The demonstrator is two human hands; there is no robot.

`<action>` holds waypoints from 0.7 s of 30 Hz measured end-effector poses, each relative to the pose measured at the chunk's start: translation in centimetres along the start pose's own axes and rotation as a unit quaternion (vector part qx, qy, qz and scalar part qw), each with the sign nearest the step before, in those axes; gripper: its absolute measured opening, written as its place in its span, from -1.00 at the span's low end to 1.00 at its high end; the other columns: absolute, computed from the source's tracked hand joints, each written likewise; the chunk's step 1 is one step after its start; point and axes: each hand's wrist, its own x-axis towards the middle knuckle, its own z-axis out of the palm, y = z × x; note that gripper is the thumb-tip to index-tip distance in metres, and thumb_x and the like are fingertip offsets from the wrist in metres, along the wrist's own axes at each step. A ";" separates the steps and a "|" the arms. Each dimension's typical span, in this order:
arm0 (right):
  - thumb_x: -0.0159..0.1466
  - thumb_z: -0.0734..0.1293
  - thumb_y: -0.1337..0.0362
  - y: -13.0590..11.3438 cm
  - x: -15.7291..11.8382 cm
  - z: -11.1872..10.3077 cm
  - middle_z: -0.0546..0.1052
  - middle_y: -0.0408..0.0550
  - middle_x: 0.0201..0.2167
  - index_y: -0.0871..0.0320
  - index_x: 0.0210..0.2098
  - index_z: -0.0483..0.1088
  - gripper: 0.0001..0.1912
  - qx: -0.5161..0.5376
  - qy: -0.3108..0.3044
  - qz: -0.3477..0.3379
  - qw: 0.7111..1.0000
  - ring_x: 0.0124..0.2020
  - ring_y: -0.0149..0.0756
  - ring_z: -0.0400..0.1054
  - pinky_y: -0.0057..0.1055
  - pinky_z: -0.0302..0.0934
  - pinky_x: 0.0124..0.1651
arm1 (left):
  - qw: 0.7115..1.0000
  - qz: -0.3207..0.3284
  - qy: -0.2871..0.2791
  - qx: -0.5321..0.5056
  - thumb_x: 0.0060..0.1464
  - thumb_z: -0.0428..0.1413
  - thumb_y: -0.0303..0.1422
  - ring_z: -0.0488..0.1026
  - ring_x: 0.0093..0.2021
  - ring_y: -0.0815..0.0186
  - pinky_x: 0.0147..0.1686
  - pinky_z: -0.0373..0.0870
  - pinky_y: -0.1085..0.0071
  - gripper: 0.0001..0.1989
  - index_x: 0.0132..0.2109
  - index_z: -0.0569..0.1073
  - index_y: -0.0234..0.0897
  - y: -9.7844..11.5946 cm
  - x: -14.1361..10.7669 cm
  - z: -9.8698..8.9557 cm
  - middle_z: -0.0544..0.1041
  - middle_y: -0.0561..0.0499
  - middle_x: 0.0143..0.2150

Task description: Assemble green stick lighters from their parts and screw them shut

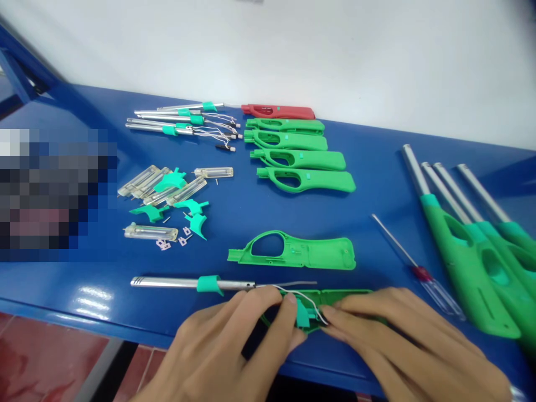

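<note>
My left hand (230,340) is closed on the near end of a green lighter housing half (335,296), its thumb and index finger beside a teal trigger (302,314) seated in it. My right hand (402,340) has its fingertips pinched at a white wire (309,301) where it bends down into the housing. The wire runs from a silver lighter tube (171,283), which lies to the left with a teal collar (210,285). My fingers hide much of the housing. Just beyond lies the other open housing half (322,254).
Several silver tubes with wires (167,118), green housings (305,159) and a red housing (288,111) lie at the back. Clear fuel tanks (153,232) and teal triggers (153,213) are left. A screwdriver (422,274) and several assembled lighters (464,262) lie right.
</note>
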 end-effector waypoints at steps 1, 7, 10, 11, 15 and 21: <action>0.45 0.26 0.21 0.1 0.0 0.1 0.66 -0.24 -0.21 -0.03 -0.07 0.51 -0.82 -0.002 0.012 -0.011 1.000 -0.15 -0.29 0.59 -0.34 0.40 -0.13 | 1.000 0.003 0.003 0.002 0.58 -0.17 -0.26 0.70 -0.10 0.29 -0.30 0.65 0.41 -0.63 0.21 0.49 -0.13 0.0 0.1 0.0 0.68 0.06 -0.04; 0.60 0.15 0.27 0.2 0.0 1.0 0.66 -0.33 -0.25 -0.04 -0.14 0.53 -0.67 -0.013 0.044 0.007 0.999 -0.23 -0.47 0.55 -0.41 0.30 -0.06 | 0.999 -0.003 0.035 0.007 0.59 -0.27 -0.30 0.72 -0.21 0.30 -0.40 0.66 0.39 -0.52 0.11 0.56 -0.15 0.3 1.1 -0.4 0.70 0.10 -0.01; 0.62 0.12 0.24 0.2 0.0 1.2 0.65 -0.34 -0.23 -0.04 -0.14 0.54 -0.64 0.007 0.045 0.021 0.999 -0.19 -0.51 0.53 -0.44 0.26 -0.01 | 0.999 0.002 0.033 0.010 0.58 -0.25 -0.31 0.72 -0.24 0.28 -0.45 0.65 0.37 -0.54 0.11 0.56 -0.17 0.3 1.1 -0.4 0.71 0.08 -0.02; 0.63 0.10 0.22 0.1 0.0 1.2 0.65 -0.33 -0.22 -0.03 -0.13 0.53 -0.62 0.009 0.045 0.018 0.999 -0.16 -0.50 0.52 -0.45 0.26 0.01 | 0.999 0.002 0.033 0.010 0.58 -0.24 -0.31 0.73 -0.24 0.27 -0.44 0.66 0.36 -0.56 0.11 0.56 -0.17 0.2 1.0 -0.3 0.71 0.07 -0.02; 0.63 0.08 0.24 0.4 -0.5 1.3 0.65 -0.31 -0.19 -0.01 -0.09 0.52 -0.62 -0.001 0.044 -0.007 0.999 -0.10 -0.50 0.51 -0.46 0.23 0.10 | 1.000 0.002 0.024 0.006 0.57 -0.19 -0.30 0.71 -0.09 0.25 -0.35 0.67 0.37 -0.62 0.21 0.50 -0.14 -0.1 0.1 0.3 0.68 0.00 0.05; 0.60 0.14 0.27 0.5 -0.9 1.5 0.66 -0.25 -0.17 0.04 -0.05 0.51 -0.70 -0.064 0.084 -0.070 0.992 -0.04 -0.36 0.54 -0.33 0.32 0.12 | 1.000 -0.029 0.003 0.005 0.56 -0.12 -0.22 0.69 -0.25 0.39 -0.41 0.59 0.45 -0.65 0.29 0.45 -0.05 -0.1 -0.7 0.3 0.63 0.02 0.06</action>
